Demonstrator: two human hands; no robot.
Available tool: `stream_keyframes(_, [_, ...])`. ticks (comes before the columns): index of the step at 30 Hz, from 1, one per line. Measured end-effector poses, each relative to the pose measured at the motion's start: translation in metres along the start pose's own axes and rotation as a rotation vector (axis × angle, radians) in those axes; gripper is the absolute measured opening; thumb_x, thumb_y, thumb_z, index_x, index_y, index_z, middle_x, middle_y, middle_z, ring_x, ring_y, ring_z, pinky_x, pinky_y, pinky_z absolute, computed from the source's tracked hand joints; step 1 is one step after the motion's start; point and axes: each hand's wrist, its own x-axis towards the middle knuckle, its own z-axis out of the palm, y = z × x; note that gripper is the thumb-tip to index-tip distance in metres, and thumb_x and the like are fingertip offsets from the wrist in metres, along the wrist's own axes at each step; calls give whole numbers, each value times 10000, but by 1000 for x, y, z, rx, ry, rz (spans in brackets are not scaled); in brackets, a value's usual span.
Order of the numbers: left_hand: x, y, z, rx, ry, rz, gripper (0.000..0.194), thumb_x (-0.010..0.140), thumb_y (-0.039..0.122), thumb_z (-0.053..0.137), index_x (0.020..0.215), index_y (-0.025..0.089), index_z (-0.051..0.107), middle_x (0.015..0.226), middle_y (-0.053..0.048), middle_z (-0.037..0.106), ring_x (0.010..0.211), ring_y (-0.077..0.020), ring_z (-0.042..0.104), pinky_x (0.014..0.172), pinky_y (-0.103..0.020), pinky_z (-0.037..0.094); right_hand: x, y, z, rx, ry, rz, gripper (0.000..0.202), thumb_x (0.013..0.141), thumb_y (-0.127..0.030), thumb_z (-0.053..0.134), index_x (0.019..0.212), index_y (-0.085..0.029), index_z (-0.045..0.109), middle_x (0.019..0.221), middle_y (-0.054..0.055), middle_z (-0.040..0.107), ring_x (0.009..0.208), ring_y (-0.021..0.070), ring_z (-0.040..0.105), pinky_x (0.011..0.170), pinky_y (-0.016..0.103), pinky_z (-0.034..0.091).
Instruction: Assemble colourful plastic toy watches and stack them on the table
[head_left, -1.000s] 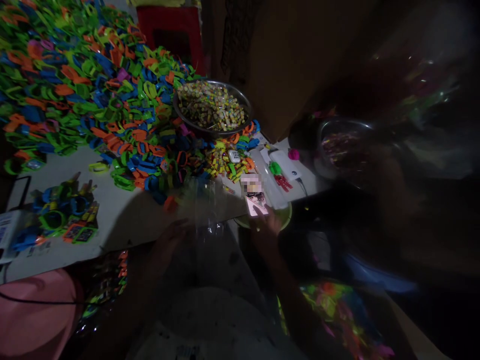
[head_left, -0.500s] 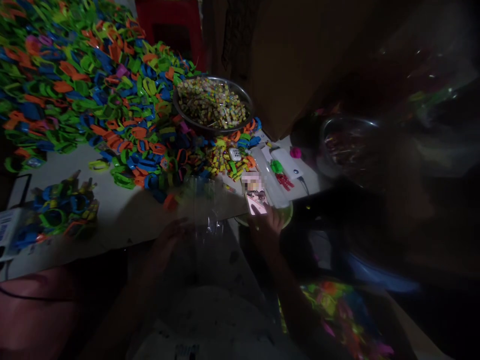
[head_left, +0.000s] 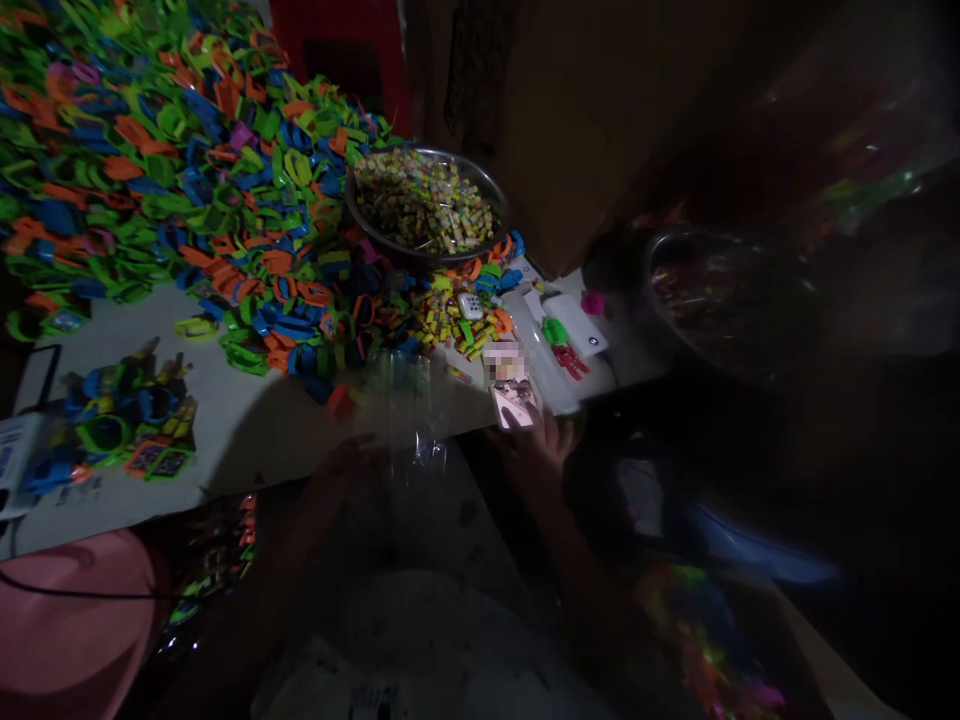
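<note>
The scene is dark. My left hand (head_left: 352, 462) is at the table's front edge, beside a clear plastic bag (head_left: 412, 415); its fingers are too dim to tell whether they grip the bag. My right hand (head_left: 534, 448) has its fingers spread at the lower end of a lit phone (head_left: 513, 402) with a pink screen. Behind the phone lie small yellow and red candy-like pieces (head_left: 450, 325) and a white keypad-like piece (head_left: 470, 306). Right of the phone are a clear plastic sleeve (head_left: 551, 385) and a white device (head_left: 576, 325).
Colourful plastic rings or watches (head_left: 225, 200) heap up at the left. A metal bowl (head_left: 491, 240) holds small wrapped pieces. Another bowl (head_left: 660, 300) stands at the right. A smaller pile (head_left: 112, 420) lies front left, above a pink tub (head_left: 75, 620).
My right hand's fingers have spread and shifted slightly right. The pale green rim under that hand no longer shows. More of the pink tub and items beside it are visible.
</note>
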Motion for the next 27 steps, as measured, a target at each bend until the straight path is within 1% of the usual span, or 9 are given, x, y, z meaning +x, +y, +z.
stream_keyframes(3, [-2, 0, -1, 35, -6, 15, 674, 648, 563, 748, 1168, 165, 587, 1070, -118, 724, 894, -267, 711, 775, -377, 561, 0, 5, 7, 26, 23, 46, 455, 877, -460, 567, 1296, -284, 572, 1379, 119, 505, 1269, 344, 414, 1084, 609, 194])
stream_keyframes(5, [0, -1, -2, 16, -27, 16, 670, 657, 555, 747, 1182, 172, 584, 1068, -113, 724, 898, -267, 710, 783, -382, 559, 1, 7, 10, 42, 29, 70, 450, 875, -452, 566, 1283, -261, 581, 1364, 129, 509, 1247, 337, 427, 1074, 593, 224])
stream_keyframes(10, [7, -3, -7, -12, 6, -10, 646, 590, 535, 804, 1092, 165, 633, 1024, -124, 735, 941, -291, 699, 793, -384, 551, 4, 5, 9, 42, 13, 38, 390, 888, -437, 561, 1248, -293, 601, 1390, 101, 482, 1272, 322, 399, 1074, 582, 234])
stream_keyframes(12, [6, -3, -6, -49, 6, -23, 633, 597, 516, 811, 1095, 166, 634, 1010, -120, 737, 915, -287, 704, 780, -385, 553, 4, 3, 8, 33, 19, 31, 380, 892, -436, 561, 1245, -301, 605, 1392, 95, 480, 1277, 324, 396, 1074, 587, 230])
stream_keyframes(15, [2, -2, -2, -105, -10, -21, 605, 647, 487, 796, 1134, 177, 617, 1020, -106, 738, 853, -258, 715, 750, -364, 557, 4, 2, 6, 14, 35, 24, 360, 894, -442, 561, 1224, -312, 624, 1378, 90, 494, 1272, 328, 406, 1074, 594, 222])
stream_keyframes(19, [0, 0, 2, -183, -27, -36, 577, 610, 466, 829, 1069, 189, 612, 969, -84, 750, 800, -241, 722, 706, -343, 569, 3, 4, 4, -8, 31, -6, 372, 890, -425, 573, 1246, -323, 610, 1379, 88, 494, 1279, 329, 403, 1079, 599, 210])
stream_keyframes(21, [0, 1, 2, -211, -35, -39, 546, 620, 438, 830, 1059, 198, 610, 957, -71, 751, 808, -235, 723, 702, -337, 573, 2, 5, 4, -8, 49, -18, 393, 885, -424, 578, 1263, -317, 598, 1369, 94, 500, 1266, 327, 415, 1077, 600, 214])
stream_keyframes(24, [0, 4, 3, -207, -36, -52, 543, 598, 404, 844, 1048, 197, 621, 932, -61, 753, 799, -235, 723, 698, -334, 573, -1, 7, 4, 14, 83, -9, 391, 884, -425, 574, 1251, -293, 605, 1329, 103, 522, 1225, 311, 450, 1073, 579, 236])
stream_keyframes(27, [-3, 9, 5, -147, 11, -60, 576, 574, 400, 852, 1064, 187, 636, 938, -74, 755, 817, -256, 720, 710, -342, 566, -3, 7, 3, 52, 125, 1, 329, 888, -387, 567, 1185, -266, 640, 1273, 106, 553, 1187, 288, 481, 1074, 551, 253])
